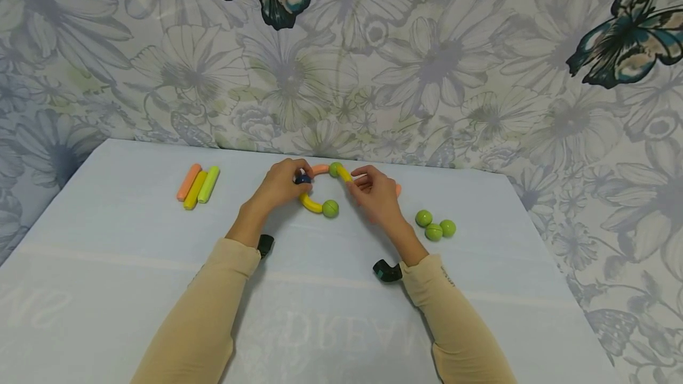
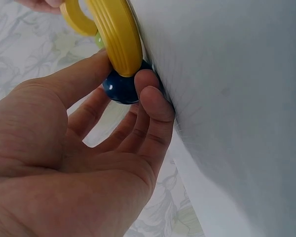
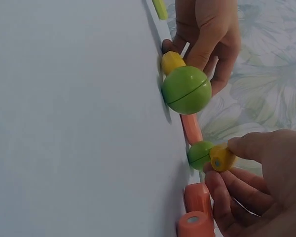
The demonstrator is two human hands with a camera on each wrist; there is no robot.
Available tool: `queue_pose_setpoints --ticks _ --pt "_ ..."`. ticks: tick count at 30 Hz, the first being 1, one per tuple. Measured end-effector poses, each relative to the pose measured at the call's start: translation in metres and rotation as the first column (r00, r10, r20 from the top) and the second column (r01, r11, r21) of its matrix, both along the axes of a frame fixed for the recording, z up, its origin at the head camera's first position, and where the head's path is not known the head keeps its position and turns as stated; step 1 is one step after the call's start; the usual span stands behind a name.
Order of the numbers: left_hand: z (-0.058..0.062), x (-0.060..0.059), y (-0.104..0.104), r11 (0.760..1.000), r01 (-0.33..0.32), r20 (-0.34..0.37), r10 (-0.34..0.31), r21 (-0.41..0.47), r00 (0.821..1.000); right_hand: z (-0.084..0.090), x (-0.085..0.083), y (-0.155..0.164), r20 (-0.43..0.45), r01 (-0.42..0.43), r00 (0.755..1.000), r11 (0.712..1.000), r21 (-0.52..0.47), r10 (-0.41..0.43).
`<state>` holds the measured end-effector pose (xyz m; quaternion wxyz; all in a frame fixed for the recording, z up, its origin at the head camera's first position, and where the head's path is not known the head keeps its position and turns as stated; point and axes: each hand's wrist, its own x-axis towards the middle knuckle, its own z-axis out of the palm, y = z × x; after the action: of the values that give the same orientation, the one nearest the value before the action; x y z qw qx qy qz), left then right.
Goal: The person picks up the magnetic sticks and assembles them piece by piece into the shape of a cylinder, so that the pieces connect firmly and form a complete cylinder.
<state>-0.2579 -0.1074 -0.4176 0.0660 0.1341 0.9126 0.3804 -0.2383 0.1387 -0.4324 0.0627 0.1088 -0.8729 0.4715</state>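
White table (image 1: 320,307), floral wall (image 1: 443,64) behind: near far edge, left hand (image 1: 281,185) grips dark blue ball (image 1: 302,179) touching yellow arc (image 1: 310,203); right hand (image 1: 379,195), apart, pinches second yellow piece (image 1: 344,174) against green ball (image 1: 334,169).

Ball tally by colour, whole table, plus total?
Green balls: 5 (3 clustered at the right, 2 between the hands)
Dark blue ball: 1 (held in the left hand)
Total: 6 balls visible
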Motion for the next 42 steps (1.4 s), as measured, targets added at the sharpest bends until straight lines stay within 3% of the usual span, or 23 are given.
queue_pose_setpoints --ticks 9,18,23,33,42 --pt "0.0008 0.0002 0.0008 1.0 0.012 -0.002 -0.012 -0.006 1.0 -0.0025 0.0002 -0.002 -0.08 -0.022 0.996 0.993 0.119 0.031" --pt "-0.0001 -0.0007 -0.0011 1.0 0.027 0.002 -0.027 -0.016 1.0 -0.0018 0.0014 -0.0051 -0.071 -0.147 0.982 0.948 0.282 0.173" --pt "-0.001 -0.0016 -0.0014 0.999 0.036 0.0 -0.036 -0.017 0.999 -0.001 0.0021 -0.0071 -0.04 -0.172 0.98 0.937 0.303 0.193" --pt "0.0016 -0.0003 -0.0028 0.999 0.033 0.006 -0.033 -0.001 0.999 -0.0022 0.0016 -0.0062 -0.082 -0.18 0.972 0.917 0.356 0.222" --pt "0.0015 0.0002 -0.0034 1.0 0.018 -0.012 -0.019 -0.014 1.0 -0.0005 0.0026 -0.0067 -0.053 -0.228 0.963 0.903 0.364 0.264"
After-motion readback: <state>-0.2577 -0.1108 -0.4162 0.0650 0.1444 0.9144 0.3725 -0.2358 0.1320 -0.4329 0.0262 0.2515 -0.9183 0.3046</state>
